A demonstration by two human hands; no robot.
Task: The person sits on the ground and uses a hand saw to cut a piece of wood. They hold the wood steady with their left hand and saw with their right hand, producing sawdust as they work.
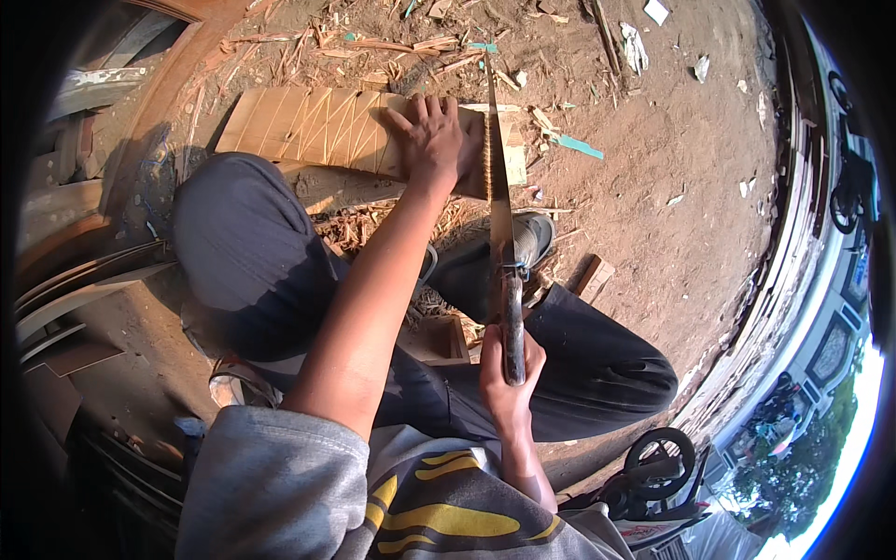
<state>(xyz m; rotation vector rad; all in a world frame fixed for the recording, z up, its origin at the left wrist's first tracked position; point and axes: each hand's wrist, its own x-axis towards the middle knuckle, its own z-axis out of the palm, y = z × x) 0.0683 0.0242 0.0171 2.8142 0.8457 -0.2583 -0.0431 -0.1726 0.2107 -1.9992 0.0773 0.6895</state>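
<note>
My left hand (431,140) lies with fingers spread on the right part of a wooden board (264,126) that has zigzag grooves or strands across it. My right hand (511,371), low in the middle of the head view, grips the dark handle of a handsaw (497,221). The long blade points away from me and runs along the board's right end, just right of my left hand, with the teeth at the wood. A pale piece of wood (514,163) shows beyond the blade, and the board's underside support is mostly hidden.
My bent legs surround wood scraps and shavings. Dirt ground (653,233) holds splinters and a green strip (579,147). Stacked panels (84,280) stand at left, with a wooden frame (140,159) above. A small block (595,275) lies right; motorbikes (658,467) stand at the right edge.
</note>
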